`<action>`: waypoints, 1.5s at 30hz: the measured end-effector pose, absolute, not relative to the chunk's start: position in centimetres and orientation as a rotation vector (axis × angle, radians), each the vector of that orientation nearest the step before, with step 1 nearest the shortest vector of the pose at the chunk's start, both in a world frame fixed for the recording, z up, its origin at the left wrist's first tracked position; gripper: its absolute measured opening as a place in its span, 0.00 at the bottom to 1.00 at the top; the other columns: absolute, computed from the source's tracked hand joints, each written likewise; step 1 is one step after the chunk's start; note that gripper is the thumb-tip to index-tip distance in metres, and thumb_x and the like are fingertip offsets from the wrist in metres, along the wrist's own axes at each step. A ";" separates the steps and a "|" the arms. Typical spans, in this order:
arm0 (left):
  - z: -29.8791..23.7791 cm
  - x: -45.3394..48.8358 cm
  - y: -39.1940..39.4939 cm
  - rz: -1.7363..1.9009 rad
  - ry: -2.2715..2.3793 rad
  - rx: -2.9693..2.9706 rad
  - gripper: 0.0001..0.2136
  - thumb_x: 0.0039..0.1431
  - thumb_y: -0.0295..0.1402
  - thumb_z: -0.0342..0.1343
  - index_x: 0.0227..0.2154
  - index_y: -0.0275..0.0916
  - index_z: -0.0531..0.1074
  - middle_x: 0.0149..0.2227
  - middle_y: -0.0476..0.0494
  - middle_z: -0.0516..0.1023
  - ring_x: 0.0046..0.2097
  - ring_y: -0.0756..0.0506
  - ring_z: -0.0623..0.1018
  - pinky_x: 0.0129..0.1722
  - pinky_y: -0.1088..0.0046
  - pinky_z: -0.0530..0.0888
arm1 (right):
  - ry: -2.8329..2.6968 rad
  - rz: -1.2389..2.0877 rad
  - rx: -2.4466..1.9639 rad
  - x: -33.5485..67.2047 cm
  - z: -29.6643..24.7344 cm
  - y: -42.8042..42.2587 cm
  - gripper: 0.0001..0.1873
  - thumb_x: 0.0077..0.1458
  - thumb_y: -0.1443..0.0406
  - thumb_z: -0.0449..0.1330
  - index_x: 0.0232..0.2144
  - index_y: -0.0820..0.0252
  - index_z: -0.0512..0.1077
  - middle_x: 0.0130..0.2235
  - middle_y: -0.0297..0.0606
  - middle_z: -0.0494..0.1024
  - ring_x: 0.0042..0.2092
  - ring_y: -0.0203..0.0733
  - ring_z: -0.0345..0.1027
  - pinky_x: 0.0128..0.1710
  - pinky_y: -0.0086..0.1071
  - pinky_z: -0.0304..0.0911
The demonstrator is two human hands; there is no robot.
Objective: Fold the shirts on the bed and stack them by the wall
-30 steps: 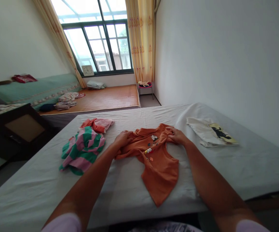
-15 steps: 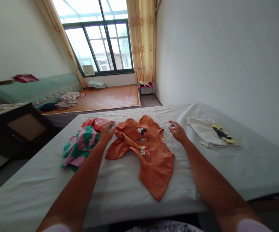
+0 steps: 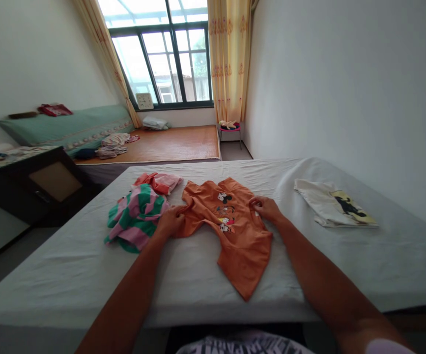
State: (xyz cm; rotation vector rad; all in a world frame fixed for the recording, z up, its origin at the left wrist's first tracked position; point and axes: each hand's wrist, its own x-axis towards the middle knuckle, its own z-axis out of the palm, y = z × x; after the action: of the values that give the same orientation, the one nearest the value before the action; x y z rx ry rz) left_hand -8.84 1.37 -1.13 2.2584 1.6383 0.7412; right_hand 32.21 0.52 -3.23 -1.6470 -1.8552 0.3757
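Note:
An orange T-shirt (image 3: 235, 231) with a cartoon print lies spread on the white bed sheet (image 3: 198, 275), its hem hanging towards the near edge. My left hand (image 3: 170, 221) is closed on the shirt's left sleeve. My right hand (image 3: 266, 207) pinches the shirt's right edge near the shoulder. Both forearms reach out over the bed from below.
A pink-and-green striped garment (image 3: 137, 216) and a coral-pink one (image 3: 159, 181) lie left of the shirt. A folded white shirt with a yellow print (image 3: 332, 207) rests at the right. Beyond are a dark cabinet (image 3: 32, 184), a wooden platform (image 3: 168, 145), a window and a white wall.
The shirt was flung out flat, with my hands briefly released and apart. Now both hands have closed on its two sides again, and the view has shifted slightly.

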 end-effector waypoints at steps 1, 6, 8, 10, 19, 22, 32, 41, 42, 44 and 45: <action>-0.9 -9.6 1.3 0.744 1.642 2.188 0.22 0.50 0.29 0.50 0.49 0.41 0.76 0.48 0.45 0.79 0.50 0.42 0.75 0.54 0.67 0.68 | -1.804 0.340 -1.675 32.8 -3.1 0.4 0.12 0.49 0.70 0.56 0.35 0.54 0.77 0.36 0.32 0.80 0.36 0.38 0.73 0.40 0.30 0.66; 0.9 -12.5 -0.1 0.651 1.459 1.985 0.25 0.46 0.36 0.56 0.50 0.39 0.75 0.45 0.45 0.80 0.49 0.39 0.76 0.52 0.65 0.69 | -1.691 0.298 -1.738 35.6 -1.8 0.0 0.11 0.46 0.69 0.59 0.34 0.57 0.76 0.37 0.36 0.79 0.35 0.39 0.71 0.39 0.33 0.66; 1.8 -12.8 -1.0 0.641 1.432 1.912 0.26 0.46 0.40 0.59 0.51 0.39 0.75 0.41 0.46 0.81 0.47 0.38 0.76 0.49 0.65 0.71 | -1.744 0.361 -1.680 36.0 -0.5 -0.6 0.09 0.46 0.65 0.61 0.33 0.58 0.76 0.36 0.37 0.78 0.35 0.39 0.69 0.39 0.33 0.65; 2.6 -12.9 -1.7 0.644 1.402 1.813 0.27 0.47 0.45 0.60 0.50 0.39 0.75 0.39 0.45 0.81 0.48 0.38 0.75 0.47 0.66 0.72 | -1.871 0.602 -1.551 35.6 1.0 -1.7 0.10 0.47 0.60 0.63 0.32 0.60 0.76 0.34 0.37 0.78 0.34 0.39 0.68 0.37 0.32 0.65; 3.1 -13.8 -2.2 0.454 1.224 1.687 0.21 0.44 0.47 0.64 0.40 0.40 0.81 0.38 0.45 0.81 0.43 0.40 0.77 0.45 0.70 0.72 | -2.527 1.421 -1.166 30.6 2.8 -5.7 0.26 0.37 0.55 0.71 0.38 0.63 0.76 0.32 0.37 0.77 0.32 0.37 0.69 0.30 0.25 0.63; 2.9 -14.0 -2.1 0.452 1.196 1.688 0.20 0.44 0.46 0.65 0.38 0.39 0.81 0.39 0.44 0.81 0.42 0.41 0.77 0.45 0.70 0.71 | -2.569 1.436 -1.145 30.5 3.0 -5.5 0.25 0.39 0.56 0.70 0.39 0.63 0.75 0.33 0.37 0.76 0.33 0.37 0.69 0.31 0.26 0.63; 3.6 -13.4 -2.4 0.416 1.135 1.704 0.17 0.43 0.45 0.65 0.34 0.41 0.82 0.40 0.44 0.82 0.44 0.40 0.77 0.46 0.69 0.71 | -2.650 0.770 -1.041 32.3 3.6 -11.2 0.18 0.45 0.73 0.61 0.40 0.55 0.76 0.42 0.39 0.76 0.46 0.43 0.68 0.50 0.37 0.61; 3.0 -14.2 -2.7 0.354 1.059 1.600 0.17 0.44 0.45 0.65 0.34 0.39 0.82 0.39 0.42 0.82 0.41 0.41 0.78 0.45 0.68 0.72 | -2.293 1.289 -1.085 34.8 4.9 -13.0 0.18 0.57 0.53 0.58 0.40 0.60 0.76 0.39 0.41 0.78 0.42 0.43 0.70 0.44 0.34 0.64; 2.9 -14.3 -2.8 0.325 1.042 1.581 0.17 0.44 0.45 0.65 0.34 0.39 0.82 0.39 0.42 0.82 0.41 0.41 0.78 0.45 0.68 0.72 | -2.277 1.399 -1.074 35.0 5.1 -12.9 0.19 0.57 0.52 0.58 0.39 0.61 0.76 0.38 0.40 0.77 0.40 0.42 0.70 0.42 0.33 0.64; 2.8 -14.2 -2.7 0.320 1.036 1.535 0.17 0.45 0.46 0.65 0.34 0.38 0.81 0.38 0.42 0.82 0.40 0.42 0.78 0.43 0.68 0.73 | -2.160 1.564 -1.100 34.9 4.9 -11.9 0.21 0.56 0.50 0.58 0.37 0.62 0.74 0.32 0.37 0.75 0.32 0.36 0.68 0.34 0.29 0.63; 2.7 -14.2 -2.6 0.354 1.050 1.508 0.18 0.45 0.47 0.65 0.33 0.38 0.81 0.37 0.42 0.82 0.39 0.42 0.78 0.42 0.69 0.74 | -2.057 1.601 -1.137 34.7 4.5 -11.1 0.22 0.55 0.49 0.58 0.36 0.62 0.72 0.29 0.34 0.73 0.28 0.34 0.65 0.30 0.27 0.62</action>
State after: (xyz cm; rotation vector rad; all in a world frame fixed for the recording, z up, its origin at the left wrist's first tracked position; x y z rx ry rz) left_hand -14.17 -2.61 2.66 1.5083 1.0497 0.3536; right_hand 34.65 -11.13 4.47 -1.1374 -2.0568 1.6015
